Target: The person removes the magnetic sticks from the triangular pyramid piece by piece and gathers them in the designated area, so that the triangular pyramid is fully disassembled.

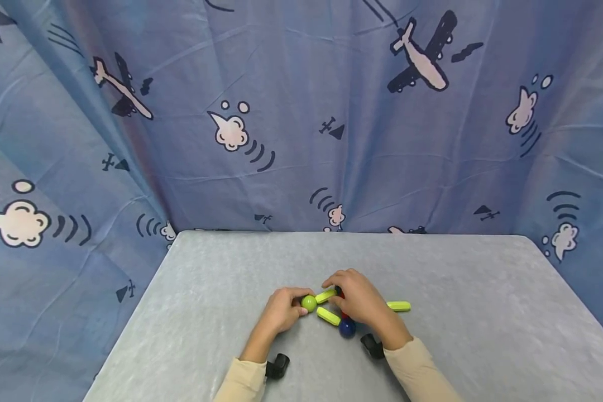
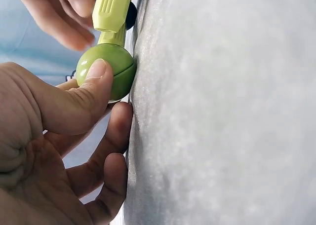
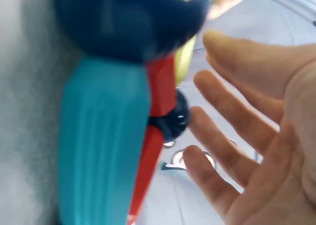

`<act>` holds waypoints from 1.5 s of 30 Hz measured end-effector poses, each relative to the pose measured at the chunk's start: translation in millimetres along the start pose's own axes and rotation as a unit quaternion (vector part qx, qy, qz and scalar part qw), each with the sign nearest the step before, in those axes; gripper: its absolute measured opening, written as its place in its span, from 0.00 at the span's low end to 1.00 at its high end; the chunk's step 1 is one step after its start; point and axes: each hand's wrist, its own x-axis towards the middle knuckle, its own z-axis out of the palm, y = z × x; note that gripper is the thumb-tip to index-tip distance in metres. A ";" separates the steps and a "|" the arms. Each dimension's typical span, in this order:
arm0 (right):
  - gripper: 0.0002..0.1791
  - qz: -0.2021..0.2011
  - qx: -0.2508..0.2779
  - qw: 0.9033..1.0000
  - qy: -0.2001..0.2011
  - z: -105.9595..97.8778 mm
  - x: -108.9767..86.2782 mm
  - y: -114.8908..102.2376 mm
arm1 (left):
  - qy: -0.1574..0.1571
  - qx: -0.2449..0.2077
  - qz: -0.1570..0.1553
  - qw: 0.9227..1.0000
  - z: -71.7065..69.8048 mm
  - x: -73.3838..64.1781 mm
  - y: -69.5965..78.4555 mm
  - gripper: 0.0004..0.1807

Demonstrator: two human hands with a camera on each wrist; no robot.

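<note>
My left hand [image 1: 281,310] pinches a green ball [image 1: 309,303] between thumb and fingers on the table. In the left wrist view the thumb lies across the green ball [image 2: 106,69], and a yellow-green stick [image 2: 111,8] reaches up from beside it. Two yellow-green sticks [image 1: 329,316] spread from near the ball towards a dark blue ball [image 1: 347,328]. Over the farther end hovers my right hand [image 1: 359,298], its fingers spread and loosely bent, holding nothing. Beside it, the right wrist view has a teal stick [image 3: 101,146], red sticks [image 3: 162,84] and a smaller-looking dark blue ball [image 3: 173,119].
Another yellow-green stick [image 1: 400,306] shows to the right of my right forearm. Black wrist cameras [image 1: 278,367] sit below both wrists. The grey-white table [image 1: 221,262] ends at a blue curtain [image 1: 291,111] printed with planes.
</note>
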 end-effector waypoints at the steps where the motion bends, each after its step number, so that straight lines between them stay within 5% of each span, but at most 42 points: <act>1: 0.13 -0.008 0.000 1.000 -0.011 0.6 3.8 2.6 | -0.002 -0.002 -0.004 1.000 0.0 0.0 0.0 0.17; 8: 0.08 0.037 0.010 0.997 -0.071 6.2 17.8 12.0 | -0.008 -0.007 -0.018 1.000 0.0 -0.9 -0.6 0.17; 28: 0.07 0.016 0.029 0.996 -0.077 7.3 21.9 26.4 | -0.009 -0.002 -0.014 1.000 -0.1 -0.6 1.2 0.18; 45: 0.14 0.058 0.037 0.994 -0.079 -12.1 14.9 44.2 | -0.010 -0.018 -0.015 1.000 0.2 2.6 -3.4 0.18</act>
